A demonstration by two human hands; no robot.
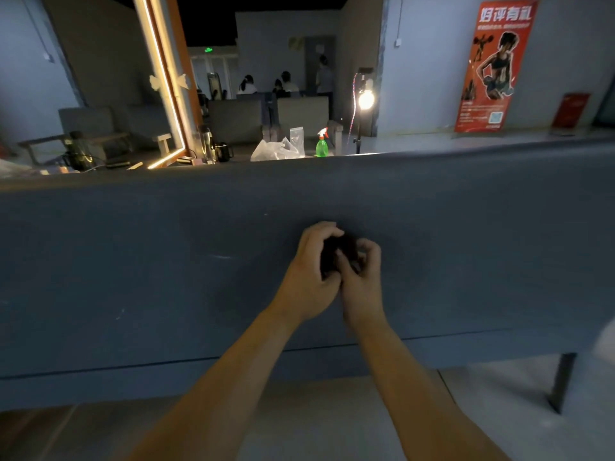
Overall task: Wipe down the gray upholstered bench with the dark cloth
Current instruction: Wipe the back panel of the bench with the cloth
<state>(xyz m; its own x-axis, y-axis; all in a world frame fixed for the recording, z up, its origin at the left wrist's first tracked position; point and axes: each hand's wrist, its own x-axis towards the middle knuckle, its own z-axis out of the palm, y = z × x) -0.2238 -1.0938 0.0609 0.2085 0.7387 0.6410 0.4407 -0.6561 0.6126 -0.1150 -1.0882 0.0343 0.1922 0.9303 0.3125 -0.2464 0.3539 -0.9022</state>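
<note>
Both hands, left hand [311,261] and right hand [361,272], pinch the bunched cloth [339,249] over the bench [166,261] middle. Best spread it flat, then wipe long overlapping strokes edge to edge.

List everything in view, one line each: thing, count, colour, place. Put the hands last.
bench: one, gray, across the foreground
dark cloth: one, bunched between both hands
spray bottle: one, green, behind the bench top
plastic bag: one, clear, left of the bottle
lamp: one, lit, on a stand
poster: one, red, right wall
mirror: one, light-edged, orange frame, left
kettle: one, black, beside the mirror
left hand: gripping the cloth
right hand: gripping the cloth
</note>
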